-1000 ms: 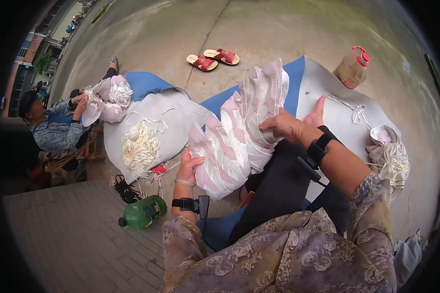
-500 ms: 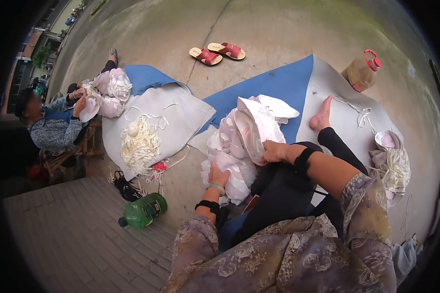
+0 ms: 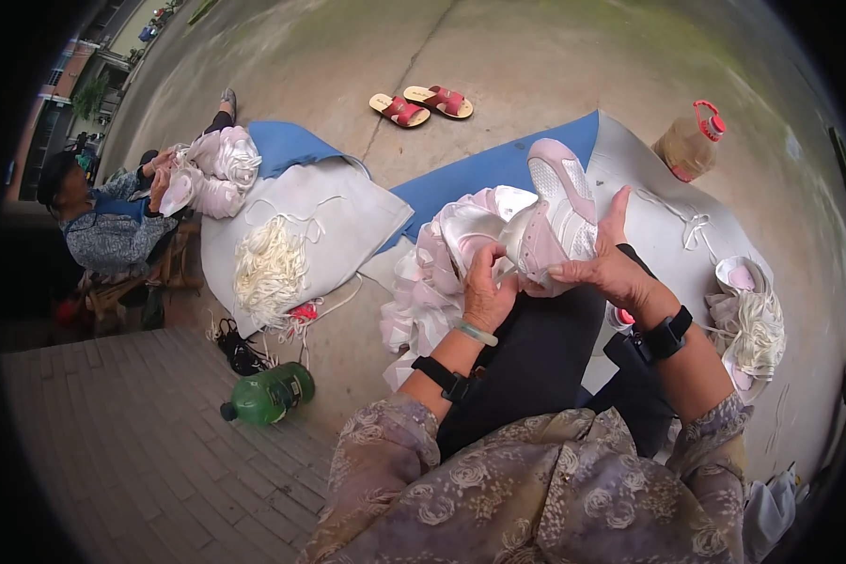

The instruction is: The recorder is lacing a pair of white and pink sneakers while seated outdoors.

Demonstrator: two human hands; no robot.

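A white and pink shoe upper is held up above my lap between my two hands. My left hand has its fingers closed on the upper's lower left edge. On the other side, my right hand grips the lower right edge, thumb across its front. Just left of the held piece, more pink and white shoe uppers lie heaped against my leg. White laces are piled on a grey sheet further left.
A co-worker at the far left handles similar uppers. Red sandals stand ahead. A bottle of yellowish liquid is at far right, a lace-tied bundle of uppers nearer. A green bottle lies near left, by black laces.
Both hands have come off the heap and moved together above my lap. One upper is now raised between them, with its patterned side showing.
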